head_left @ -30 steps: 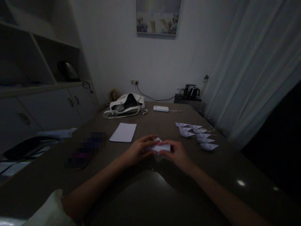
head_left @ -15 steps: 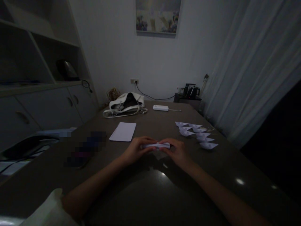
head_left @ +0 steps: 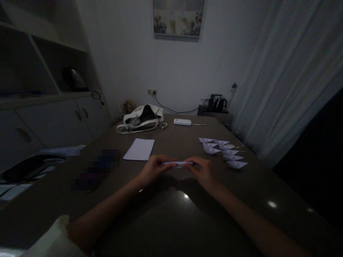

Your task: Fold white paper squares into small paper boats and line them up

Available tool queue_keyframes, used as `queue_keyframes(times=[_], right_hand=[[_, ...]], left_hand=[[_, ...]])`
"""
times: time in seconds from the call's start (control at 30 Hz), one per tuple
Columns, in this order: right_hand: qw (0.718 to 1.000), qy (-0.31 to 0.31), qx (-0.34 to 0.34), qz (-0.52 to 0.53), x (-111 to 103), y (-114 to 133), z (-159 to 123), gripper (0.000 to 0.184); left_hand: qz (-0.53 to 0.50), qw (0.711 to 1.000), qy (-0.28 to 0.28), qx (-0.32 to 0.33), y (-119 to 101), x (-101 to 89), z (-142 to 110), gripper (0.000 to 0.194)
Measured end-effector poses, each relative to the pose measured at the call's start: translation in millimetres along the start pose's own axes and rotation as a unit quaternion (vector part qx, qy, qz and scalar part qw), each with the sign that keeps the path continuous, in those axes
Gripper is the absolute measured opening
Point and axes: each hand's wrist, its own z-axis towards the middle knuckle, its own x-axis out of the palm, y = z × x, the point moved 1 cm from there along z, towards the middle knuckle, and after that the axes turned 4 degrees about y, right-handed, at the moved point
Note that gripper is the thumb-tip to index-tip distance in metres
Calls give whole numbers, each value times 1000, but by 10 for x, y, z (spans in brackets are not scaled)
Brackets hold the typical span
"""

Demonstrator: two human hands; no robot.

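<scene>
A small folded white paper (head_left: pixel 179 163) is held just above the dark table, seen nearly edge-on as a narrow strip. My left hand (head_left: pixel 155 167) pinches its left part, thumb below and fingers above. On the right part, my right hand (head_left: pixel 203 171) grips it the same way, the two thumbs close together. Fingers cover both ends of the paper. Several folded paper boats (head_left: pixel 232 157) stand in two rows to the right of my right hand. Beyond my left hand lies a stack of white paper sheets (head_left: pixel 139 149).
A white handbag (head_left: pixel 144 119) sits at the table's far left, and a white device with a cable (head_left: pixel 182 122) lies at the far middle. A blurred-out flat object (head_left: pixel 98 169) is on the left. Dark kettles (head_left: pixel 218 103) stand beyond the table (head_left: pixel 174 221).
The paper has tilted into a thinner, flatter strip, and the pointed flap that hung below it no longer shows. Both hands keep their hold in nearly the same spot.
</scene>
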Motion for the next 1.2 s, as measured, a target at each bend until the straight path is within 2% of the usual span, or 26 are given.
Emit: queue_keyframes(times=[0.2, 0.33, 0.53, 0.77, 1.2], right_hand=[[999, -28, 25, 25, -19, -8, 0, 18], [996, -37, 46, 62, -45, -35, 13, 18], [992, -33, 75, 94, -30, -32, 18, 19], [992, -35, 78, 97, -35, -51, 30, 18], [995, -59, 45, 73, -50, -129, 35, 18]], left_hand=[[-80, 995, 9, -50, -38, -9, 0, 32], [-116, 992, 15, -50, 3, -30, 9, 35], [-74, 996, 13, -45, 7, -48, 8, 35], [-45, 997, 50, -39, -29, -87, 4, 35], [-40, 998, 20, -41, 39, -94, 16, 30]])
